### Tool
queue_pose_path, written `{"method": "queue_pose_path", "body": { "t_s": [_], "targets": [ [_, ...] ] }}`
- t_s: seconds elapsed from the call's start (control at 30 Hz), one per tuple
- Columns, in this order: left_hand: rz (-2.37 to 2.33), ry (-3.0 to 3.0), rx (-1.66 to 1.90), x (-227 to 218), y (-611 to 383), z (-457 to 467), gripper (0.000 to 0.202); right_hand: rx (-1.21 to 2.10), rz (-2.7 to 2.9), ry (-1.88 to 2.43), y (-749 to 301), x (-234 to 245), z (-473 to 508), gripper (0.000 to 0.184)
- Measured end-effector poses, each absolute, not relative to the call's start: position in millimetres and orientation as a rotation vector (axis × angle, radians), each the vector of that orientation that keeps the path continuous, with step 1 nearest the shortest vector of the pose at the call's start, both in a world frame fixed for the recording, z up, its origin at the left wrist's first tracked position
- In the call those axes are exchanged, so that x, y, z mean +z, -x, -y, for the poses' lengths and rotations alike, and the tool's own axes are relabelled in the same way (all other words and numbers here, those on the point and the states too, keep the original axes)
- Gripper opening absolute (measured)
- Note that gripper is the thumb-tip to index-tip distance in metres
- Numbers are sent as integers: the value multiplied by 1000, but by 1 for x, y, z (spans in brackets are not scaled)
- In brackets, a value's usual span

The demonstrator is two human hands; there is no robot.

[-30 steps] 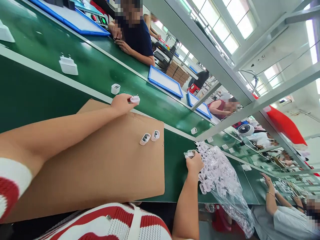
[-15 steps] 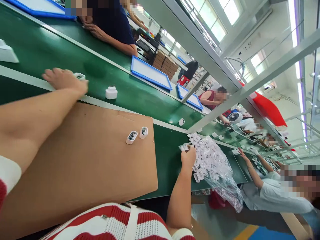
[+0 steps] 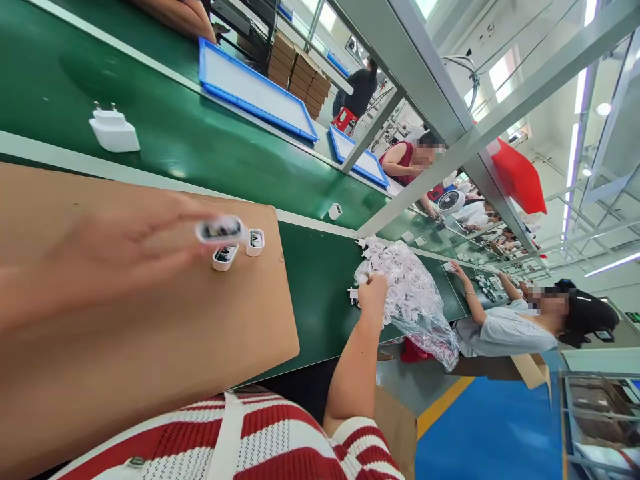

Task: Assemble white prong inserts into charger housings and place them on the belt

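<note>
My left hand (image 3: 125, 247) is smeared by motion over the brown cardboard sheet (image 3: 150, 347). At its fingertips it carries a white charger shell (image 3: 220, 229). Just below that shell, two more white shells (image 3: 225, 257) (image 3: 255, 241) lie side by side on the cardboard. My right hand (image 3: 373, 293) is closed in a fist on small white parts at the edge of a clear plastic bag (image 3: 420, 313) full of such parts. The bag hangs over the near edge of the green bench.
A white plug charger (image 3: 114, 130) and a small white shell (image 3: 335, 211) sit on the green conveyor belt (image 3: 200, 153). Blue-rimmed trays (image 3: 255, 90) lie beyond it. A metal frame post (image 3: 395, 193) slants across. A seated co-worker (image 3: 505, 327) works to the right, with others farther off.
My left hand came back from the conveyor belt to over the cardboard, bringing a white shell with it. My right hand stayed at the bag. The view swung right.
</note>
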State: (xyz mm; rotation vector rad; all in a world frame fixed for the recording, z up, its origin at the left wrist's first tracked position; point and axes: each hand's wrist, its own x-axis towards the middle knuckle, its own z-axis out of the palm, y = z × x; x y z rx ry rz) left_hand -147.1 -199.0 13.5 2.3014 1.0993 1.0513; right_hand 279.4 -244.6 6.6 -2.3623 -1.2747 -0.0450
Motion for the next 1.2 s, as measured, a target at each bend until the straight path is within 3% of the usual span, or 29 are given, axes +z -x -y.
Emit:
{"method": "queue_pose_path", "body": {
  "t_s": [0.1,0.17,0.4,0.6,0.8,1.03,1.2],
  "targets": [
    [-916,-2247,1188,-2,122,236,41,12,1342,2405,-292,10,260,19],
    [-795,-2237,1141,-18,108,248,31,14,1342,2433,-299,14,271,19],
    [-815,-2187,978,-54,92,246,33,-131,1208,2530,-309,28,296,46],
    [-911,-2139,955,-51,92,250,42,-109,1133,2589,-312,35,311,33],
    [-941,-2086,898,-46,94,250,40,-202,1035,2592,-303,41,317,46],
    [-981,-2034,874,-58,94,247,46,189,1438,2435,-289,29,283,35],
    [-991,-2040,851,-62,95,245,44,1,1534,2376,-292,50,230,39]
  ]
}}
